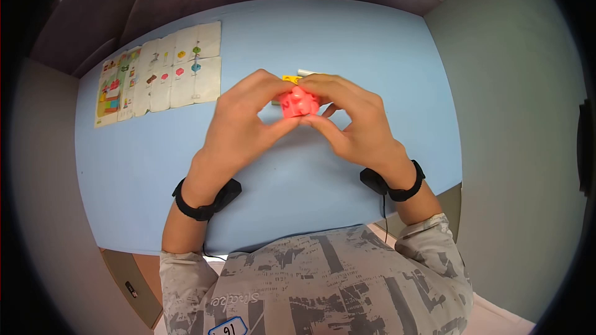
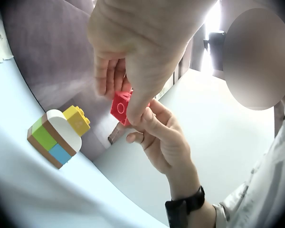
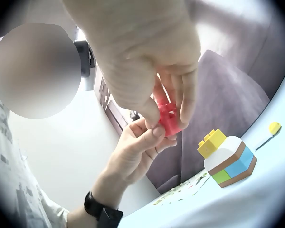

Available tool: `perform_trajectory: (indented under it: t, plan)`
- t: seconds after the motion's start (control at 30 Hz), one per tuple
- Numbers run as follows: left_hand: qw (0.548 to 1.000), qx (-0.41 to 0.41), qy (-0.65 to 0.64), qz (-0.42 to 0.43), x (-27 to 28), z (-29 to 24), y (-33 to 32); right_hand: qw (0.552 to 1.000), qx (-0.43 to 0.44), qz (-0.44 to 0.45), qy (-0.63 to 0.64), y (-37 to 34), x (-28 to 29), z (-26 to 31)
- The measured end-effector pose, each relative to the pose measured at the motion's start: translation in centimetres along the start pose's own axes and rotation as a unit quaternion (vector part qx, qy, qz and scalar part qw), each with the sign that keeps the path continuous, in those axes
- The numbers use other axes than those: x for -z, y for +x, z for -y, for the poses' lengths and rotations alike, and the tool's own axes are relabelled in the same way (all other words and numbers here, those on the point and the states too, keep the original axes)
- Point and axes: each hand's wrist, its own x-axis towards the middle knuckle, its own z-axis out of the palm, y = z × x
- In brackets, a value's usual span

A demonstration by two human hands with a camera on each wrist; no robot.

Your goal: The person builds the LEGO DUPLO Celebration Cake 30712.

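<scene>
Both hands pinch a red toy building brick (image 1: 300, 103) between fingertips and thumbs, up above the table. My left hand (image 1: 239, 115) grips it from the left, my right hand (image 1: 354, 111) from the right. A round ring shows on one face of the brick (image 2: 119, 108) in the left wrist view. Fingers cover part of the brick (image 3: 169, 122) in the right wrist view. Beyond the hands stands a block stack (image 2: 46, 137) of brown, green, blue and white pieces, topped by a yellow studded brick (image 3: 212, 143). From the head view the hands hide most of this stack.
A creased picture sheet (image 1: 164, 71) lies at the table's far left. Beside the stack lies a white stick with a yellow round end (image 3: 274, 128). Grey panels (image 1: 515, 118) flank the blue table (image 1: 347, 31). Cables hang from both wrist cameras.
</scene>
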Motion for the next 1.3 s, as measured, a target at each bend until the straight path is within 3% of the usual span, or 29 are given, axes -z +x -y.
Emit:
perform_trajectory:
  t: [0.13,0.23,0.33,0.47,0.63,0.73,0.83,0.93,1.03,1.13,1.23,1.3]
  plan:
    - [0.999,0.010,-0.016,0.027,-1.3,-0.3,-0.1,0.998,-0.045,0.052,0.014,-0.2,1.9,-0.6]
    - [0.998,0.002,0.063,0.009,-1.3,0.1,0.1,0.989,-0.133,0.035,-0.047,-0.3,3.3,-3.2]
    - [0.992,0.002,0.125,0.017,-1.4,1.5,-0.1,0.957,-0.177,0.113,-0.202,-1.4,3.0,-6.4]
    - [0.984,0.074,0.144,0.075,-1.9,2.2,-0.4,0.944,-0.171,0.146,-0.240,-1.7,1.7,-6.8]
    - [0.985,0.085,0.138,0.055,-1.5,2.3,-0.1,0.952,-0.107,0.141,-0.248,0.7,3.3,-7.0]
    - [0.987,0.085,0.129,0.051,-1.7,2.5,0.0,0.929,-0.135,0.183,-0.293,4.4,2.0,-7.6]
    - [0.988,0.078,0.121,0.053,-1.5,2.8,0.1,0.838,-0.188,0.348,-0.375,6.9,-0.1,-8.8]
    - [0.991,0.071,0.099,0.049,-1.2,3.0,0.0,0.829,-0.147,0.359,-0.402,7.5,-1.0,-9.4]
    - [0.992,0.071,0.095,0.053,-1.2,3.1,0.0,0.860,-0.148,0.296,-0.389,7.6,-0.3,-8.2]
    - [0.990,0.084,0.096,0.060,-1.0,2.8,0.2,0.946,-0.077,0.191,-0.250,8.0,2.2,-5.4]
    - [0.991,0.082,0.094,0.056,-1.2,3.2,0.1,0.960,0.034,0.183,-0.210,8.1,3.3,-2.4]
    - [0.992,0.071,0.092,0.052,-1.4,3.4,0.0,0.945,0.066,0.199,-0.251,7.8,2.6,-1.9]
